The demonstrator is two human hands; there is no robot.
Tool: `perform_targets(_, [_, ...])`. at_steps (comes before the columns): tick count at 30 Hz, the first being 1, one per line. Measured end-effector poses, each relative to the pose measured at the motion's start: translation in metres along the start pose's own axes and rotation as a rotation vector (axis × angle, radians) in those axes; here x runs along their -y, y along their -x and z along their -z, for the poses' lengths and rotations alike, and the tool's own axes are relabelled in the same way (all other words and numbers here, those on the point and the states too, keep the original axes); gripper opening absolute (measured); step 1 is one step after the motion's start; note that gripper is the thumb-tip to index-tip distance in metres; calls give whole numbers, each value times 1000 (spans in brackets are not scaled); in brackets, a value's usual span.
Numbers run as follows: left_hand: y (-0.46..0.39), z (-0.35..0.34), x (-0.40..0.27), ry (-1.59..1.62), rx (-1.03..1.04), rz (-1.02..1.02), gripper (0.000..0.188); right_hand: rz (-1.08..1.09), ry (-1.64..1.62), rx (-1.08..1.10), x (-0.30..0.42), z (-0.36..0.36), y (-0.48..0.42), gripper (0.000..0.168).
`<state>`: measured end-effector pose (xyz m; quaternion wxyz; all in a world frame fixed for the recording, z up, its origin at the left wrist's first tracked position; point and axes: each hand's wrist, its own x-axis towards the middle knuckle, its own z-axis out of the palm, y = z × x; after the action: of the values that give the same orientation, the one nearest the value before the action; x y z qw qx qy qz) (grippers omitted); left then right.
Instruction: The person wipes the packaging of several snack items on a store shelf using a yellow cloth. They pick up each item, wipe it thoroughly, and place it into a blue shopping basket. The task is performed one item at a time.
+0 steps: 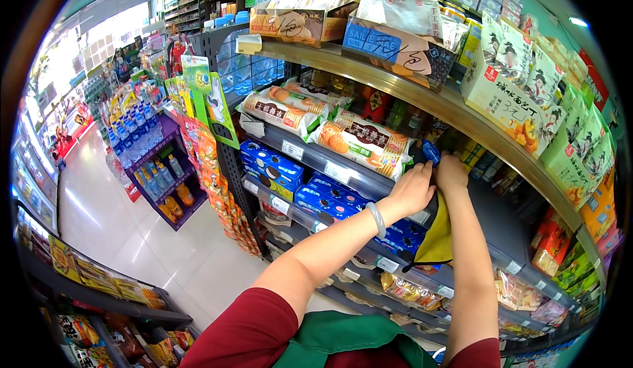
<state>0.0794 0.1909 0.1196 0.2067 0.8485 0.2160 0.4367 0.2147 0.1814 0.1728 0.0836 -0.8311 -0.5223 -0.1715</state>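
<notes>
My right hand (451, 171) reaches onto the upper shelf with its fingers closed on a yellow cloth with a dark edge (437, 234), which hangs down over the shelf front. Close beside it is my left hand (413, 190), a pale bangle on its wrist; its fingertips are bunched near the cloth's top and a small blue packet (430, 153). Whether the left fingers grip anything is hidden. To the left on the same shelf lie long packs of biscuits (363, 143). Right of my hands runs a bare dark stretch of shelf board (499, 214).
Blue biscuit boxes (272, 167) fill the shelf below. Open cartons of snacks (395, 46) stand on the top shelf, above my hands. A strip of hanging orange packets (212, 185) lines the shelf's left end. Beyond the tiled floor (133, 239) stands a purple bottle rack (168, 170).
</notes>
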Motion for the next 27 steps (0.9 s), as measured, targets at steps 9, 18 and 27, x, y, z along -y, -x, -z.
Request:
perform_targets(9, [-1,0,1,270,-210,87,43,80,-352,-77,-8,57,55,42])
perform_targets(18, [29,19,-37,1142,-32,288,41,188,-740,-87,-14,65,117,48])
perform_targets(27, [68,39,-57,1478,52,491,30,-77,-1174,-180,-16,64,161,21])
